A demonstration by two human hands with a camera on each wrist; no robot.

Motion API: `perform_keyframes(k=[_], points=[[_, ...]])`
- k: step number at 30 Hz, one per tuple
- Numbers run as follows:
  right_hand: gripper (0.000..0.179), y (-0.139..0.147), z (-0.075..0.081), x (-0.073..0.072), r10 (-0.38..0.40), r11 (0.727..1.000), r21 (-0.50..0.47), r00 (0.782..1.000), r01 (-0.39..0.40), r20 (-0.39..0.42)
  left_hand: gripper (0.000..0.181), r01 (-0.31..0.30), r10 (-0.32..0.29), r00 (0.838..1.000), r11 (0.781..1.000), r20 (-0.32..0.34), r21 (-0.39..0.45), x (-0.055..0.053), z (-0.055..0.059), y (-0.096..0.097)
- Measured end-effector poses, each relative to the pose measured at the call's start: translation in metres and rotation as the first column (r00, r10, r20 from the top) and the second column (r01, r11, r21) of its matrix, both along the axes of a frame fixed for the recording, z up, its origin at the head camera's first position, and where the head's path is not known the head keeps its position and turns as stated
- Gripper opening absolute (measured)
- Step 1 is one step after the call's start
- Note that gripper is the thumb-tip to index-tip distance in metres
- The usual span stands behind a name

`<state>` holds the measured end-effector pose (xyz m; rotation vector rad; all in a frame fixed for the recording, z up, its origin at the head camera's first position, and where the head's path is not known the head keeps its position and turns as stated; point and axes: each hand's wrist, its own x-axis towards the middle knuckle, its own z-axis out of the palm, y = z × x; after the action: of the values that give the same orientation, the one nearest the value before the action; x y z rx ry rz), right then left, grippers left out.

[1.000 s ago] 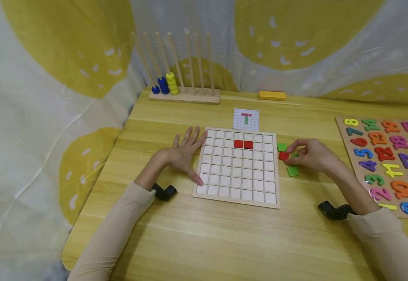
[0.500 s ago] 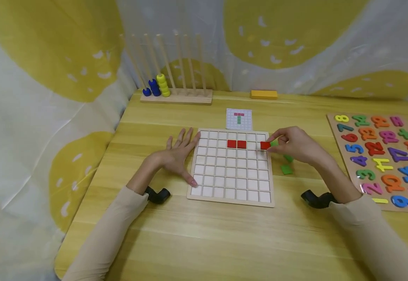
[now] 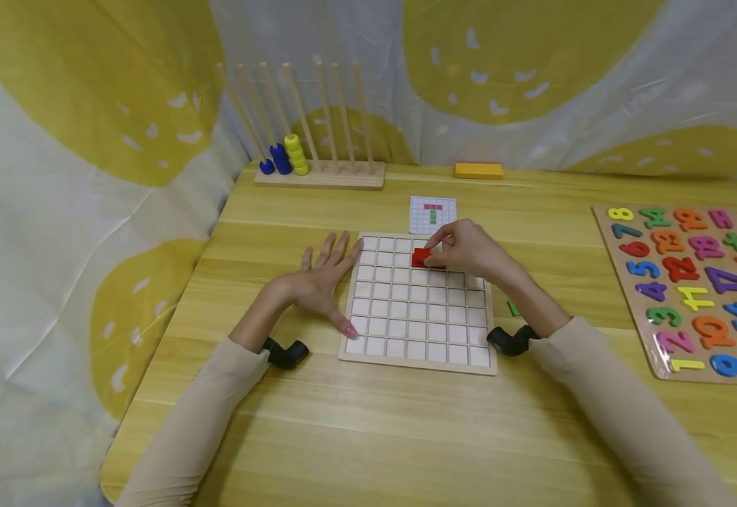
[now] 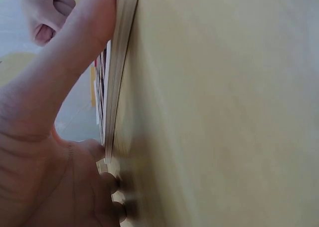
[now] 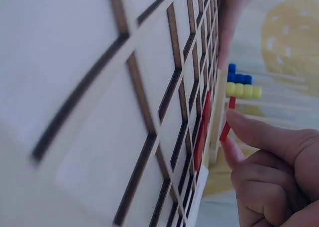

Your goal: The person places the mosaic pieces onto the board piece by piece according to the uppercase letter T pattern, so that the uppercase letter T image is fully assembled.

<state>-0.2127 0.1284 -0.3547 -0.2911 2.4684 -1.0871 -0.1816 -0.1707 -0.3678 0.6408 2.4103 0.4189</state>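
A white wooden grid board (image 3: 416,310) lies on the table. My left hand (image 3: 318,287) is spread along its left edge, thumb at the lower corner and index finger at the upper corner. Over the board's upper rows my right hand (image 3: 473,250) pinches a red square tile (image 5: 228,118) between thumb and finger. The right wrist view shows that tile held on edge, apart from the board. Beneath it, red tiles (image 5: 202,137) sit in the grid, partly hidden in the head view. A green tile (image 3: 513,308) peeks out under my right forearm.
A small card (image 3: 432,210) with a red and green T touches or nearly touches the board's far edge. Behind stand a peg abacus (image 3: 319,176) with beads and a yellow-orange block (image 3: 478,171). A number puzzle board (image 3: 644,331) lies at the right.
My right hand has carried the red tile left from beside the green tiles to above the board's seated red tiles. My left hand keeps its place on the board.
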Motion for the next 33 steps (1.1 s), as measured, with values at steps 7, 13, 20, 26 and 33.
perform_keyframes(k=[7,13,20,26,33], points=[[0.028,-0.018,-0.001,-0.003,-0.024,0.999,-0.029,0.999,0.025,0.044,0.158,-0.003,0.003,1.000,1.000,-0.001,-0.001,0.000,0.000,0.000],[0.028,-0.027,-0.003,-0.005,-0.062,0.998,-0.009,0.996,0.062,0.063,0.158,-0.004,0.004,1.000,1.000,-0.005,-0.009,0.000,0.002,0.000],[0.027,-0.033,-0.005,-0.006,-0.073,0.997,-0.002,0.994,0.073,0.077,0.158,-0.005,0.005,1.000,1.000,-0.008,-0.014,0.000,0.000,0.000],[0.028,-0.035,-0.005,-0.006,-0.060,0.998,0.003,0.997,0.060,0.055,0.158,-0.004,0.004,1.000,1.000,-0.011,-0.015,0.000,-0.002,0.001],[0.029,-0.036,-0.006,-0.006,-0.050,0.999,0.005,0.998,0.050,0.047,0.157,-0.003,0.003,1.000,1.000,-0.009,-0.011,0.000,-0.002,0.000]])
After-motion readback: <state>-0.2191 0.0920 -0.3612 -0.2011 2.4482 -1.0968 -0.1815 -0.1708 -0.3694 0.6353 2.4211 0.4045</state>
